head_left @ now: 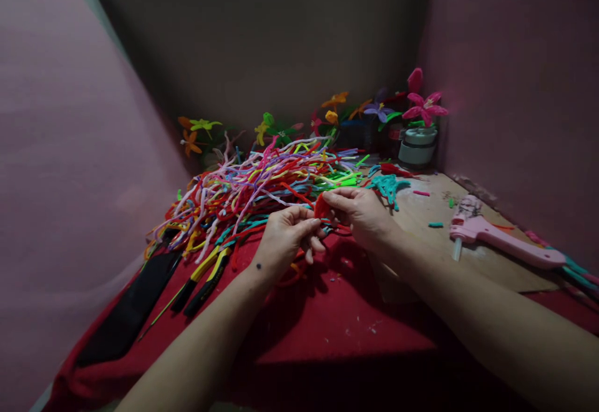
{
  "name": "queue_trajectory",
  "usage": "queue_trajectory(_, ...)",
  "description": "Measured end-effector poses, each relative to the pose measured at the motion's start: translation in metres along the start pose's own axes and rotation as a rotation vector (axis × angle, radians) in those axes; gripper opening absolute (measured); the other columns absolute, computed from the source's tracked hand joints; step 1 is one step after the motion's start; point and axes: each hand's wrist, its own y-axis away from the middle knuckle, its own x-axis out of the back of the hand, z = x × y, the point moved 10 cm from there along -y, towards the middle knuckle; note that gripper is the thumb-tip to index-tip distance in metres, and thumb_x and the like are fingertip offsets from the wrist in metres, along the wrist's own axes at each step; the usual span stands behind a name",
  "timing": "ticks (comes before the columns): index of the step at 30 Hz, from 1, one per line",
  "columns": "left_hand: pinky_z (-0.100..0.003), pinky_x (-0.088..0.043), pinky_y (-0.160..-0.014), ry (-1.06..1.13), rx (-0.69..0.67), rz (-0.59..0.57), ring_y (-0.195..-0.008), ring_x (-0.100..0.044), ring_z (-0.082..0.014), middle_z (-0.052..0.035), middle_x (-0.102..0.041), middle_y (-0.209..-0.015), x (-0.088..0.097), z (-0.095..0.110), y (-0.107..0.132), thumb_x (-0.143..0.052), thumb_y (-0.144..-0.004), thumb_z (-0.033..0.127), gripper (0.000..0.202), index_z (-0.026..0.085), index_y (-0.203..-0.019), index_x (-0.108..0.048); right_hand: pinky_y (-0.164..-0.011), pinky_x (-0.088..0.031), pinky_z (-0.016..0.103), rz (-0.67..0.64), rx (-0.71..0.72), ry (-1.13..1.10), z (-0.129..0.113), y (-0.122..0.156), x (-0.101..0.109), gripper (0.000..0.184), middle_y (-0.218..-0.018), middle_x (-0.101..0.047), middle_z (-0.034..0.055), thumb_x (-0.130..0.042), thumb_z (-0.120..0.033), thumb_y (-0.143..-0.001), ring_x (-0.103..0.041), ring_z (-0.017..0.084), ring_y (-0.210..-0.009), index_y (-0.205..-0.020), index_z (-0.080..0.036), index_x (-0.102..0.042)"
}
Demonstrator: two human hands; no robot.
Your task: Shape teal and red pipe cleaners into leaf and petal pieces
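My left hand [284,237] and my right hand [359,212] meet over the red cloth [337,318], fingers pinched on a red pipe cleaner piece [322,207] bent into a loop between them. Both hands are closed on it. Just behind them lies a big heap of coloured pipe cleaners [262,184]. More red strands [344,230] trail under my right hand.
Yellow-handled pliers [206,278] and a black strip [135,309] lie at the left on the cloth. A pink glue gun [496,234] rests on a wooden board [472,262] at the right. Finished pipe-cleaner flowers [423,107] and a roll of tape [418,145] stand at the back. Teal strands [388,187] lie nearby.
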Motion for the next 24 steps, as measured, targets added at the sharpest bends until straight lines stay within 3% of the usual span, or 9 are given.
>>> queue_trajectory(8, -0.019, -0.041, -0.029, -0.102, 0.055, -0.059, -0.038, -0.056, -0.0118, -0.0008, -0.062, -0.057, -0.005, -0.001, 0.001, -0.061, -0.069, 0.025, 0.016, 0.014, -0.07, -0.049, -0.036, -0.029, 0.02, 0.152, -0.124, -0.159, 0.019, -0.001, 0.013, 0.018, -0.042, -0.053, -0.0008, -0.068, -0.027, -0.058, -0.043, 0.007, -0.035, -0.054, -0.013, -0.058)
queue_trajectory(17, -0.02, -0.042, -0.029, -0.095, 0.008, -0.005, -0.038, -0.056, -0.0128, -0.0002, -0.061, -0.056, 0.002, 0.002, 0.0, -0.06, -0.07, 0.023, 0.015, 0.014, -0.073, -0.048, -0.042, -0.037, 0.02, 0.153, 0.062, 0.009, -0.006, 0.002, 0.011, 0.014, -0.051, -0.058, -0.0011, -0.066, -0.026, -0.064, -0.049, 0.007, -0.043, -0.064, -0.012, -0.061)
queue_trajectory(24, -0.019, -0.041, -0.03, -0.079, -0.028, 0.016, -0.038, -0.055, -0.0121, -0.0005, -0.06, -0.057, 0.005, 0.005, -0.001, -0.061, -0.07, 0.024, 0.017, 0.014, -0.076, -0.048, -0.042, -0.038, 0.02, 0.067, -0.187, -0.081, 0.019, 0.002, 0.004, 0.014, -0.048, -0.058, 0.0002, -0.068, -0.022, -0.059, -0.051, 0.008, -0.041, -0.06, -0.011, -0.059)
